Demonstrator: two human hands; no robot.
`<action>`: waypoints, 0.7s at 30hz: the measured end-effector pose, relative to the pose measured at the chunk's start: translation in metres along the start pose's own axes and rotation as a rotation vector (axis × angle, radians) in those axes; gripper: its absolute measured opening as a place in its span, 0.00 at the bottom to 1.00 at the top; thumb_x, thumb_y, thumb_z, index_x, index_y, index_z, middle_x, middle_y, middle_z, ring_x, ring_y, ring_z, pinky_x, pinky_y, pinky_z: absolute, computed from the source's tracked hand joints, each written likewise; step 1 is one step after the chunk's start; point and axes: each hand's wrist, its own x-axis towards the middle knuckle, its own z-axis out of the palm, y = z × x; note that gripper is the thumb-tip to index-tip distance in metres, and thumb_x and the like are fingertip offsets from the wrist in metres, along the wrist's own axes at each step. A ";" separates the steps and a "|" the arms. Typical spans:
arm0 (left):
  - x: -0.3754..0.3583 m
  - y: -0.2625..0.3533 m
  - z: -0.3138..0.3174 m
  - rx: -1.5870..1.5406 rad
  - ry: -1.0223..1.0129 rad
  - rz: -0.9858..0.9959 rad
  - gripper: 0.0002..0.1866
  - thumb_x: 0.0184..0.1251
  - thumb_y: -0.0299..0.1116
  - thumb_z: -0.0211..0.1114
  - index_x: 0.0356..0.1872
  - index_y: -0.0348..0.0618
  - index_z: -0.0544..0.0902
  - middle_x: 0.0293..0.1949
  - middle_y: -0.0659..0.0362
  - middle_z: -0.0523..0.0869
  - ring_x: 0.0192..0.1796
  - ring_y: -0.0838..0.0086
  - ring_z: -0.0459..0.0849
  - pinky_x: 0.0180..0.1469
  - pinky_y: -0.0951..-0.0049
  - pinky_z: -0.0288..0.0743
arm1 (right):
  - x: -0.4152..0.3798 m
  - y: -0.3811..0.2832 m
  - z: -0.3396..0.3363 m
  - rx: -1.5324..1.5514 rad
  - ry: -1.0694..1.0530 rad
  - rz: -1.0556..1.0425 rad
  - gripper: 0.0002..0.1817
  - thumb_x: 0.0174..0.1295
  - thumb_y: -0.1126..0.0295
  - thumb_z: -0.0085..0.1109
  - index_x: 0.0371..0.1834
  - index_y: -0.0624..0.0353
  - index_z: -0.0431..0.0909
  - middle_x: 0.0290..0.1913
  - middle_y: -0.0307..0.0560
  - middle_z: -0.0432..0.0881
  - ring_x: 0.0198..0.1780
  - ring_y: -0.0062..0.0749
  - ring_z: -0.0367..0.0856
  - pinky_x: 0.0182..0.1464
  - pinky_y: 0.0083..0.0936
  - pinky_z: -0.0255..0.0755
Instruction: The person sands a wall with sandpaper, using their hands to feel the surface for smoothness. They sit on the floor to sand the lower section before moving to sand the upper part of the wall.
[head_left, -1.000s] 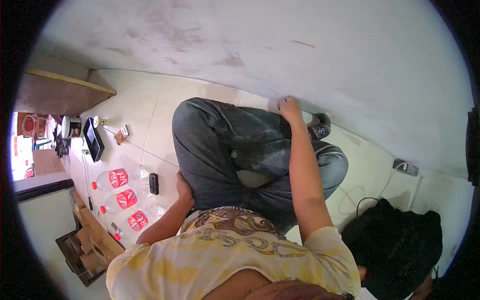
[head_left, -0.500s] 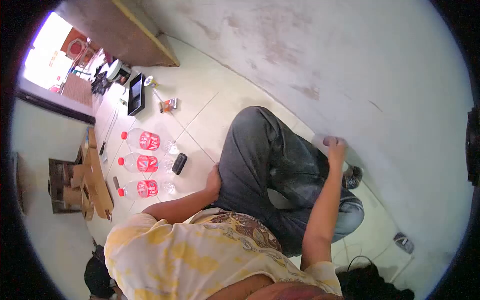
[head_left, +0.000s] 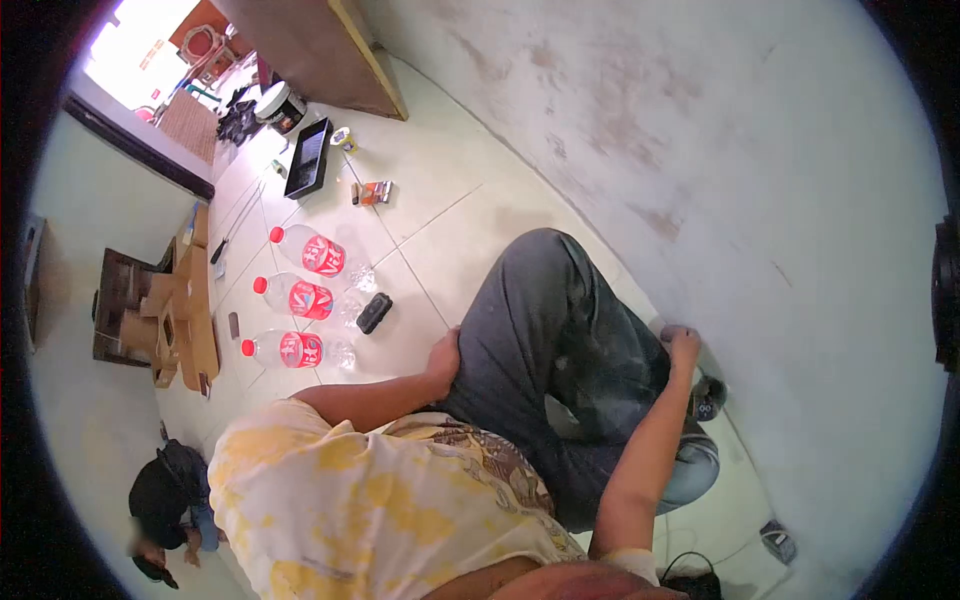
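Person sat x-legged on the tiled floor [head_left: 435, 215], grey trousers [head_left: 520, 300] dusty at the lap. L hand [head_left: 444, 356] lay against the side of the L thigh, fingers partly hidden. R hand [head_left: 683, 345] was low at the foot of the wall [head_left: 780, 200], just beyond the trouser leg, fingers curled in. Bit small & blurry there, so couldn't tell if either hand was clamped on sth., or if the R knuckles actually met the wall.

For handling that low down, best bet IMO was a light, even touch, wrist loose, knuckles clear of the floor edge, w/ L hand as a brace so the body didn't tip.

Wall ran along the person's front & R side: pale grey-white, dull finish, w/ smudgy reddish-brown patches, mostly toward the door end, plus one thin dark mark nearer the R hand.

Further off, L side: black case [head_left: 374, 313] right by 3 clear btls [head_left: 303, 298] w/ red caps & labels. Past those, orange packet [head_left: 378, 193], black tray [head_left: 307, 158], then white-lidded bucket [head_left: 280, 107] nr the brown door [head_left: 320, 50]. Another person [head_left: 172, 490] was low down, far L.
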 end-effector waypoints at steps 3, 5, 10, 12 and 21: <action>0.011 -0.012 -0.002 -0.060 -0.027 0.021 0.32 0.74 0.53 0.41 0.60 0.33 0.77 0.56 0.46 0.82 0.57 0.61 0.78 0.63 0.65 0.65 | -0.004 -0.020 -0.008 0.013 0.079 -0.087 0.22 0.62 0.60 0.48 0.39 0.71 0.82 0.40 0.65 0.85 0.46 0.59 0.82 0.53 0.43 0.71; -0.001 -0.004 -0.002 -0.039 -0.015 0.044 0.33 0.74 0.53 0.41 0.60 0.33 0.77 0.56 0.45 0.82 0.57 0.61 0.78 0.63 0.65 0.65 | -0.014 -0.041 -0.018 0.141 0.104 -0.096 0.20 0.61 0.61 0.48 0.35 0.69 0.83 0.38 0.63 0.85 0.43 0.55 0.83 0.52 0.41 0.72; 0.009 -0.013 -0.003 -0.087 -0.075 0.035 0.33 0.74 0.54 0.41 0.60 0.33 0.77 0.55 0.45 0.82 0.58 0.61 0.78 0.63 0.65 0.64 | 0.034 0.061 0.013 -0.158 -0.053 -0.068 0.23 0.63 0.58 0.48 0.41 0.69 0.82 0.41 0.66 0.84 0.47 0.60 0.81 0.55 0.44 0.70; 0.000 -0.003 -0.002 -0.059 -0.040 -0.013 0.33 0.74 0.53 0.41 0.60 0.32 0.77 0.55 0.45 0.82 0.58 0.60 0.78 0.63 0.64 0.64 | 0.014 0.027 0.002 -0.018 -0.028 -0.103 0.23 0.62 0.57 0.49 0.43 0.68 0.83 0.42 0.66 0.84 0.48 0.61 0.80 0.55 0.45 0.70; 0.010 -0.012 -0.002 -0.056 -0.049 0.013 0.31 0.74 0.53 0.42 0.60 0.36 0.78 0.55 0.48 0.82 0.57 0.61 0.77 0.62 0.63 0.66 | 0.022 0.057 0.018 -0.502 0.078 -0.437 0.13 0.61 0.62 0.55 0.38 0.56 0.85 0.45 0.53 0.82 0.51 0.51 0.76 0.55 0.47 0.67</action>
